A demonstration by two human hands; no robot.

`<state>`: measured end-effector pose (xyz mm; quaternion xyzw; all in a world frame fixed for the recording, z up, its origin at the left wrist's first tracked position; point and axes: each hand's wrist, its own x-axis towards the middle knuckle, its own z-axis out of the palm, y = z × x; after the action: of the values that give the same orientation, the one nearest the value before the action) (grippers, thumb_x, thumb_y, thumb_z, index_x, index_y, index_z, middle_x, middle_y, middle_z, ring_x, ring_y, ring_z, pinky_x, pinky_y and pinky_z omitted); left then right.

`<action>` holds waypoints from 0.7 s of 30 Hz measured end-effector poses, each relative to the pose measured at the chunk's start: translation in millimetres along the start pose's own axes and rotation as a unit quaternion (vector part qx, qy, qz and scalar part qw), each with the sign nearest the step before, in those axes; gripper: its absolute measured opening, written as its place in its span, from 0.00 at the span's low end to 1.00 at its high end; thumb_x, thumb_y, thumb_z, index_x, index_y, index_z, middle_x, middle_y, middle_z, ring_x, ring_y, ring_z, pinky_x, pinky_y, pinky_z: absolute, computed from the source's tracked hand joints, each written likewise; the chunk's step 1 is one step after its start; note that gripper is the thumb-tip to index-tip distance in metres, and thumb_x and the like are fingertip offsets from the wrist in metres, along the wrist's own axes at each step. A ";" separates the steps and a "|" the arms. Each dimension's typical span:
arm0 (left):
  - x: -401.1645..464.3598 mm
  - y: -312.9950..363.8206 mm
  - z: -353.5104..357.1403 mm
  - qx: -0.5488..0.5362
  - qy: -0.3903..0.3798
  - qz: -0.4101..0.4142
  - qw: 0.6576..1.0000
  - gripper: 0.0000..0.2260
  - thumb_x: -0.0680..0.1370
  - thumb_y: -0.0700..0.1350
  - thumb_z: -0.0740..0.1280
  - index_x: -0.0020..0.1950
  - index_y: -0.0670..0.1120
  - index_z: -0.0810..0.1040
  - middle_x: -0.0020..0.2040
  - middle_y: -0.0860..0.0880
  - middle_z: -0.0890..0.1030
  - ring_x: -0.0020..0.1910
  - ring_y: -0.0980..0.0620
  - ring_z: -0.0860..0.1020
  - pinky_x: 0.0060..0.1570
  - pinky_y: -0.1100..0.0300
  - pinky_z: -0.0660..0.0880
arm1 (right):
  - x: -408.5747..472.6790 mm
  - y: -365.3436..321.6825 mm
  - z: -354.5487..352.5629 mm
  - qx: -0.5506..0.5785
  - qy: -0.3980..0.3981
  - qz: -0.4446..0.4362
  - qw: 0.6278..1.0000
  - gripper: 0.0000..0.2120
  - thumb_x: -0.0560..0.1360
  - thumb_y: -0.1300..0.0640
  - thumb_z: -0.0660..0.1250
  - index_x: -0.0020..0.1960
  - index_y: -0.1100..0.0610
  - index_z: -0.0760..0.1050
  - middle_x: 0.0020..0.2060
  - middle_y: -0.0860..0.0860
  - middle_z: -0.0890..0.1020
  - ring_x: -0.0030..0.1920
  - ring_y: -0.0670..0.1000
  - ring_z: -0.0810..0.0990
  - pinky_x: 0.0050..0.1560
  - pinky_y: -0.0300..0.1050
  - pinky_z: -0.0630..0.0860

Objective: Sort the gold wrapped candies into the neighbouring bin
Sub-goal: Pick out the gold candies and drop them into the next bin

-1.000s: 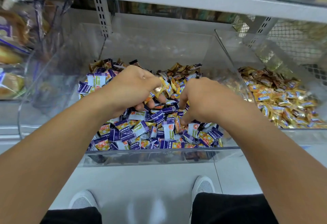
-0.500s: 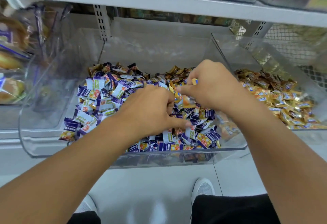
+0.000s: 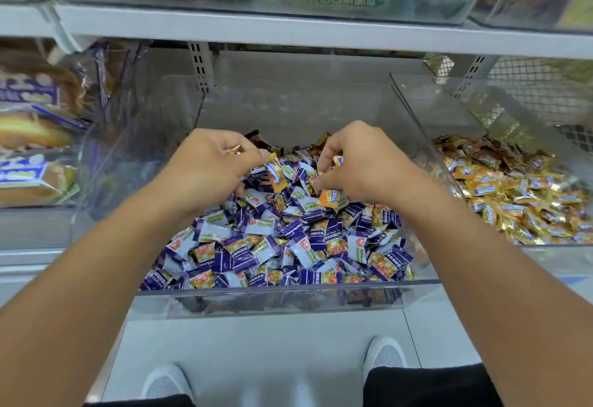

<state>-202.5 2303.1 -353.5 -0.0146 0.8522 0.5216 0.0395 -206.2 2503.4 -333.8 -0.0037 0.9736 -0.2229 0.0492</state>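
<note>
From the head view, I stand over the middle bin [image 3: 288, 291], both hands low over its heap of purple wrapped candies [image 3: 282, 239]. My left hand [image 3: 205, 165] is curled, its grip clenched on a gold wrapped candy [image 3: 276, 173] that sticks out past my fingertips, with another bit of gold foil showing at the knuckles. My right hand [image 3: 362, 162] is curled too, grasping gold pieces: one orange-gold candy [image 3: 330, 197] pokes out beneath the fingers and a second glints near the thumb.

To do this step well, I judge I should close each grip firmly on the foil ends before lifting, since these wrappers look slick and could slip back into the purple heap. I should lift straight up, clear of the clear wall between the bins, then carry rightward and let go low over the pile so nothing bounces out. Purple pieces clinging to the gold ones should be shaken off first.

The gold candies I hold sit right inside both grips, just above the purple heap. Their goal, the neighbouring bin [image 3: 561, 247], lies to my right, already heaped with gold candies, nearer my right hand than my left.
</note>
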 end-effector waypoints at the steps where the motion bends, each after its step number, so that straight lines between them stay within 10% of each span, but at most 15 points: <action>1: -1.2 -2.2 1.2 -0.006 -0.003 -0.005 1.000 0.11 0.76 0.52 0.72 0.37 0.47 0.81 0.37 0.45 0.80 0.27 0.50 0.73 0.22 0.64 0.66 | 0.2 -1.5 2.5 -0.004 0.001 0.002 1.000 0.11 0.68 0.51 0.80 0.46 0.55 0.83 0.41 0.53 0.84 0.33 0.49 0.81 0.41 0.45 0.79; 8: 0.1 -0.3 6.0 -0.075 -0.006 -0.031 0.997 0.09 0.78 0.50 0.70 0.43 0.46 0.81 0.38 0.47 0.75 0.28 0.53 0.73 0.23 0.64 0.62 | 3.8 -2.2 17.7 -0.069 0.065 0.023 0.995 0.08 0.71 0.53 0.77 0.42 0.56 0.81 0.38 0.54 0.82 0.39 0.57 0.82 0.45 0.48 0.80; 14: -12.2 31.0 29.8 -0.195 -0.112 -0.005 0.974 0.08 0.78 0.47 0.70 0.41 0.47 0.78 0.39 0.48 0.73 0.28 0.54 0.71 0.19 0.67 0.58 | -44.9 22.3 -67.0 0.158 0.105 -0.008 0.982 0.13 0.70 0.52 0.78 0.33 0.58 0.80 0.17 0.44 0.66 0.18 0.45 0.61 0.19 0.34 0.59; 21: -22.1 123.5 115.0 -0.152 -0.219 0.085 0.960 0.06 0.79 0.46 0.69 0.44 0.46 0.79 0.38 0.47 0.78 0.28 0.53 0.74 0.20 0.67 0.63 | -73.4 126.6 -102.3 0.315 0.223 0.216 0.897 0.09 0.69 0.55 0.79 0.38 0.56 0.80 0.25 0.48 0.72 0.23 0.47 0.67 0.26 0.35 0.63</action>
<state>-182.7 2461.3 -294.1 0.1672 0.7313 0.6368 0.1782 -141.3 2663.8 -290.3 0.2717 0.8150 -0.4966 -0.1237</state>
